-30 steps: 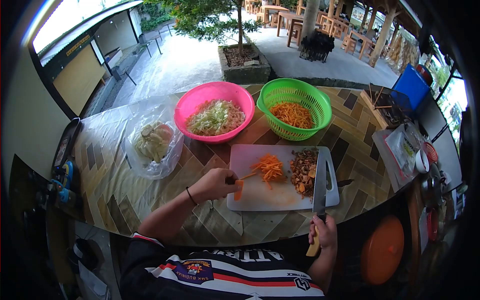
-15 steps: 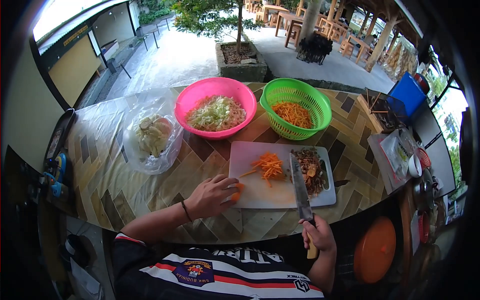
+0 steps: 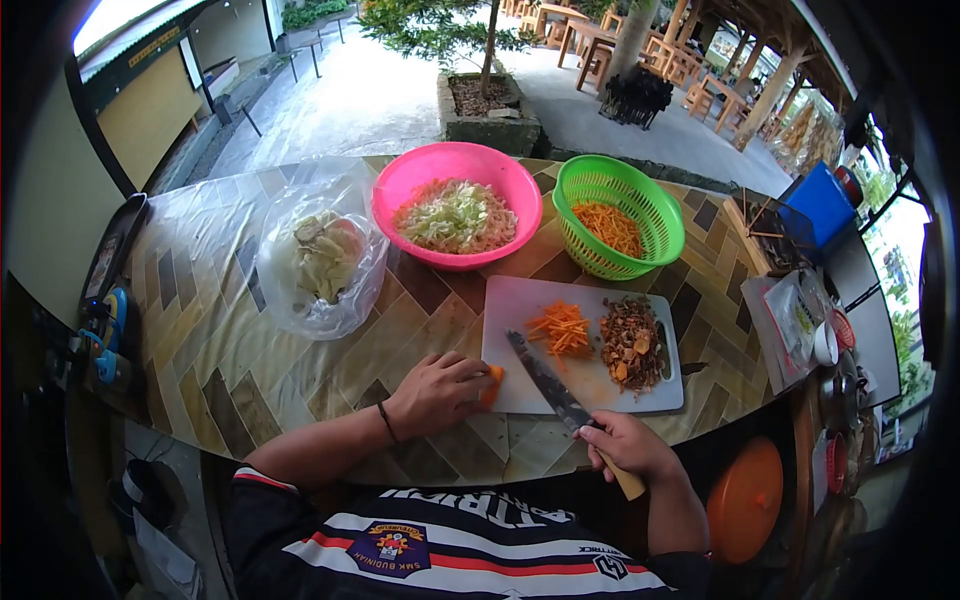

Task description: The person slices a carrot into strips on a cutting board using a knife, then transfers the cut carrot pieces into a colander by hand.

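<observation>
Left hand point(image 3: 438, 395) gripped carrot piece point(image 3: 492, 386) at cutting board point(image 3: 520, 396) edge; rightward, bare surface showed between this grip and knife point(image 3: 552, 388) held by right hand point(image 3: 632, 446).

A cutting board point(image 3: 515, 300) is lying near the front edge of the table point(image 3: 190, 250)

Carrot strips point(image 3: 558, 328) are lying on the board, left of a scrap heap point(image 3: 632, 345); a knife point(image 3: 548, 380) in the right hand point(image 3: 628, 442) is slanting over the board, before the strips; at the board's left edge, the left hand point(image 3: 440, 390) is holding a carrot piece point(image 3: 493, 387); behind the board, a colander point(image 3: 650, 215) is holding shreds point(image 3: 605, 228); a bowl point(image 3: 456, 155) is standing left of the colander; a bag point(image 3: 300, 320) is lying left of the bowl.
</observation>
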`<state>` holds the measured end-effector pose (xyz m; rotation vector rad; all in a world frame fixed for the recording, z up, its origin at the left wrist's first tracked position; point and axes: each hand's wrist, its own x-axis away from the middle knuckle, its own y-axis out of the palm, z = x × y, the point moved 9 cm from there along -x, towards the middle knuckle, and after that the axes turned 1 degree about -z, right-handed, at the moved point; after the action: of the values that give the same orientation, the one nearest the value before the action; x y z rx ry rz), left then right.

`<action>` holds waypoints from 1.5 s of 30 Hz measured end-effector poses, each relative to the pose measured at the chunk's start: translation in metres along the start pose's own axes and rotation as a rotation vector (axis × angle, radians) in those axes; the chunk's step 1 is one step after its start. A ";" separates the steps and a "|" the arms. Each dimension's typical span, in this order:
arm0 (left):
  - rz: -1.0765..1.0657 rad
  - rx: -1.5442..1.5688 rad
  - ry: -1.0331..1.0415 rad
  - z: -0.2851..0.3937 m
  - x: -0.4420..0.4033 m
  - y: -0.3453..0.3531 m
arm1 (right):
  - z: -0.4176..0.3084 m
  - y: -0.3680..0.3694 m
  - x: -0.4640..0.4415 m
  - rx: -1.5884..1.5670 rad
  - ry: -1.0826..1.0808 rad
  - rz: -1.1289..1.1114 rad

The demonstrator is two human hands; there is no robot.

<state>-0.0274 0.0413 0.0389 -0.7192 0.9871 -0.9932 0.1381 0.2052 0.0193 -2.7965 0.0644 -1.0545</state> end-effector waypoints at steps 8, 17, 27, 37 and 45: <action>0.018 -0.043 -0.062 -0.004 -0.031 0.004 | 0.010 -0.004 0.022 0.015 -0.004 0.167; -0.060 0.033 0.169 0.003 -0.033 -0.012 | 0.019 0.026 0.057 0.248 -0.004 0.260; -0.013 0.128 0.282 0.011 -0.042 0.008 | -0.009 0.042 0.067 0.382 -0.081 0.417; -0.030 0.088 0.403 0.018 -0.040 0.012 | -0.011 0.064 0.062 0.378 -0.079 0.408; -0.099 0.062 0.403 0.021 -0.043 0.014 | -0.012 0.070 0.068 0.403 -0.078 0.416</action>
<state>-0.0124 0.0872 0.0502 -0.5291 1.2709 -1.2811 0.1828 0.1285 0.0615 -2.3195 0.3635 -0.7576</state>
